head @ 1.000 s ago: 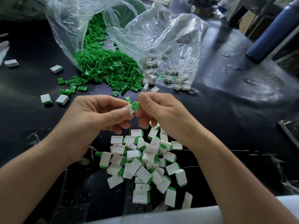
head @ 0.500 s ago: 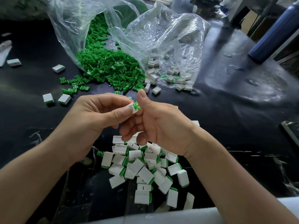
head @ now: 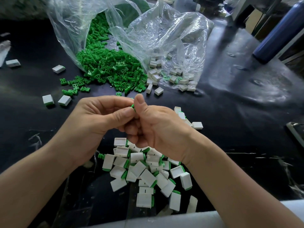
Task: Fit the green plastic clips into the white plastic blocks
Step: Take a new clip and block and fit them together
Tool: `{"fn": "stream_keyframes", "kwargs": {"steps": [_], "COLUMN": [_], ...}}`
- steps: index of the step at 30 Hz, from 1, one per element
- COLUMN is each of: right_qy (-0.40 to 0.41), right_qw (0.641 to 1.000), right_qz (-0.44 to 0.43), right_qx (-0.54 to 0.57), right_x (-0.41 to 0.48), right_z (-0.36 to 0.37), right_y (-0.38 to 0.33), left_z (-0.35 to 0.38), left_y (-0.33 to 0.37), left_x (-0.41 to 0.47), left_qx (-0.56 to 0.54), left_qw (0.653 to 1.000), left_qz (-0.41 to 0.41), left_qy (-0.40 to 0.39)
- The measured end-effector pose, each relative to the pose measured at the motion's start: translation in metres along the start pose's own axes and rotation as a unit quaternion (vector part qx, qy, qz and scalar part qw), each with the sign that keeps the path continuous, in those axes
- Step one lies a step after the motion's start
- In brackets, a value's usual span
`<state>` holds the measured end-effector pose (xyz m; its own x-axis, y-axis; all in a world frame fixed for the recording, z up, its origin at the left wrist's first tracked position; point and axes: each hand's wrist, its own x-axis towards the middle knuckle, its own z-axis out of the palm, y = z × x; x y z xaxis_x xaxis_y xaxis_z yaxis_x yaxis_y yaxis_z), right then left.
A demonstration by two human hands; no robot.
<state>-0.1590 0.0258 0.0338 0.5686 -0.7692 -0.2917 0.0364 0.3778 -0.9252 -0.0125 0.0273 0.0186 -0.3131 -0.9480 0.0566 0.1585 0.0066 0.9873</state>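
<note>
Key relation: the green clip (head: 133, 107) sits right between the two thumbs, touching both hands. Neither is nearer, so the push runs thumb to thumb.
Left hand (head: 98, 119): thumb and forefinger pinch the clip's left side.
Right hand (head: 158, 127): the thumb stands upright and presses the clip from the right, with the fingers curled beneath.
White block: hidden inside the grip, so how deep the clip sits cannot be told.
Clip's long axis: only a green sliver shows, too little to read.
Heap of green clips (head: 111, 69): ahead of the left hand, spilling from a clear bag (head: 69, 27). The clips are small, ribbed and rigid.
Loose white blocks (head: 164, 76): ahead of the right hand, hollow and box-shaped.
Finished pieces (head: 148, 171): under the wrists, smooth white with green ends.
Tabletop (head: 230, 112): black and glossy.
</note>
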Motion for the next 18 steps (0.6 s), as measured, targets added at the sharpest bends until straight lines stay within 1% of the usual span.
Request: {"fn": "stream_keyframes", "kwargs": {"steps": [5, 11, 14, 18], "right_qy": [-0.002, -0.002, 0.022, 0.042], "right_qw": [1.0, 1.0, 0.999, 0.992], "right_qz": [-0.012, 0.007, -0.01, -0.027], "right_qx": [-0.019, -0.002, -0.049, -0.114], "right_x": [-0.0006, -0.0007, -0.0004, -0.001], "right_z": [-0.0008, 0.0001, -0.0028, -0.0053], "right_y": [0.001, -0.0017, -0.0007, -0.001], "left_z": [0.0034, 0.003, -0.0004, -0.0023], "left_y": [-0.0001, 0.0037, 0.0034, 0.0025], "left_x": [0.0008, 0.0012, 0.0021, 0.0025], "left_qx": [-0.028, -0.044, -0.032, -0.042], "left_qw": [0.999, 0.999, 0.999, 0.998], "left_qz": [-0.016, -0.007, -0.01, -0.02], "left_qy": [0.007, 0.011, 0.014, 0.032]}}
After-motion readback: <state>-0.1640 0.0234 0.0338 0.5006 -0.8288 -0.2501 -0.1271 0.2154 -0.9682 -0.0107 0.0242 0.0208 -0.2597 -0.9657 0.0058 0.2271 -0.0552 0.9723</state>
